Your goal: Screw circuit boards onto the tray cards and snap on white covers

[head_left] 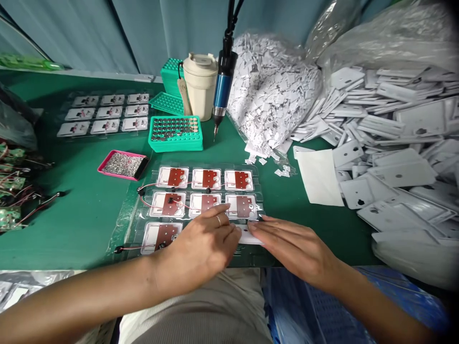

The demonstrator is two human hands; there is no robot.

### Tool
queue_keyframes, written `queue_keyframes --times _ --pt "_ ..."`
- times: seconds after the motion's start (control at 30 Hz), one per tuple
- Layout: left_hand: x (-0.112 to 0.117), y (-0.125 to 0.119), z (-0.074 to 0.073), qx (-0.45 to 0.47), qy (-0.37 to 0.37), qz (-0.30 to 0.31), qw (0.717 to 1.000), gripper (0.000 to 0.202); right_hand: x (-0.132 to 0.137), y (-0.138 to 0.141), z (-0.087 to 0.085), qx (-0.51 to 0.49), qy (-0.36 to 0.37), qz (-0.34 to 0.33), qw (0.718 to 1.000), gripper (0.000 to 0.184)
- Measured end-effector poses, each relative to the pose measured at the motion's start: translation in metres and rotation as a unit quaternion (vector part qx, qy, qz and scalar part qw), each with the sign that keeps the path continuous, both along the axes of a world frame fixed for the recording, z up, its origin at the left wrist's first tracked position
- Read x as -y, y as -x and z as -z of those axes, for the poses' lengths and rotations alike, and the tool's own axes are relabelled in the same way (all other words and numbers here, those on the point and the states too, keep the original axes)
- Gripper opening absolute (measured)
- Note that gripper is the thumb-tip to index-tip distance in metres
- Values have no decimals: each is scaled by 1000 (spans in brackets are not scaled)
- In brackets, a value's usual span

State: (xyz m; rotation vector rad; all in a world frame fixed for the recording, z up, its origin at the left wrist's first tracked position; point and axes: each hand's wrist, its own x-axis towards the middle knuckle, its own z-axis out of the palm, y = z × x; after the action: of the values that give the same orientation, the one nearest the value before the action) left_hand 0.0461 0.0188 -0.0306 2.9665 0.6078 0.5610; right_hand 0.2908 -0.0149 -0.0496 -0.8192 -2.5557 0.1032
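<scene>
At the front of a clear plastic tray (pixel 138 224), both of my hands hold a white plastic cover (pixel 246 235). My left hand (pixel 208 241), with a ring on one finger, has its fingertips at the cover's left side; its thumb is hidden. From the right, my right hand (pixel 301 246) grips the other end with its fingers close together. Several white casings with brown circuit boards (pixel 245 205) sit in the tray's compartments. Thin red wires run from them to small black round parts (pixel 140 190). My left hand partly covers the front row.
A blue electric screwdriver (pixel 223 91) hangs behind the tray. Beyond are a pink box of screws (pixel 124 164), a green rack of button cells (pixel 175 134), a cup (pixel 202 86) and a second filled tray (pixel 107 114). White covers (pixel 401 172) pile up at right, beside bagged white bits (pixel 272 86).
</scene>
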Motion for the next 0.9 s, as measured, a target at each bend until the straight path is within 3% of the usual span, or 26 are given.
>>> queue_keyframes --times 0.27,0.5,0.67,0.8,0.9 --pt "6 3 4 2 64 -19 998 21 2 1 6 -39 -6 11 999 41" --pt "19 3 10 2 78 -46 996 15 14 13 -4 55 65 86 993 19" --pt "11 -2 6 11 155 -89 984 17 7 28 -15 72 141 117 980 17" --pt "1 -5 3 25 235 -94 967 9 0 27 -19 -16 206 119 971 28" --pt "-3 -6 3 68 333 -94 936 3 -1 20 -19 -81 270 153 947 16"
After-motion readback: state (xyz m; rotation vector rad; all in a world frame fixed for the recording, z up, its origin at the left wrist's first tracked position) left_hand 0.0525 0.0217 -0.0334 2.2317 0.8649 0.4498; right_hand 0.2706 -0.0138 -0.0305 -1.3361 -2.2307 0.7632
